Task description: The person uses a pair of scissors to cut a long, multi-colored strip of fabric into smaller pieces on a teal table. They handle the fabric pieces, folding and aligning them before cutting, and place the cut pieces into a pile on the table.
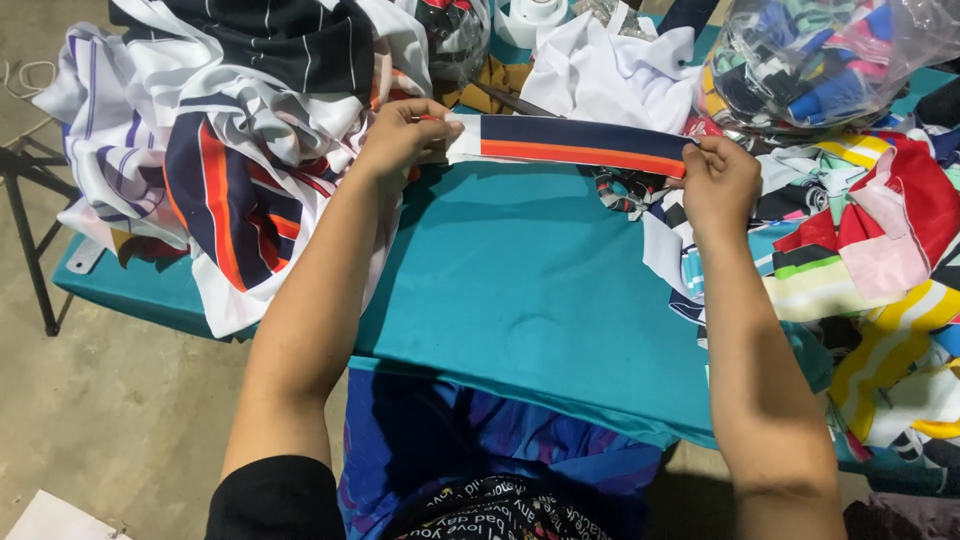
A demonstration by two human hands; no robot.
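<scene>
hands point(565, 165) on striped band point(575, 142) (navy, orange)

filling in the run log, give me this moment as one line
left hand: pinches strip end | right hand: pinches other end | striped fabric strip: stretched flat over teal table | fabric piles both sides

The single head-worn camera looked steeply down from close above the teal cloth-covered table point(520, 290), facing forward over the person's lap toward heaped striped printed fabric pieces point(240, 130)
</scene>
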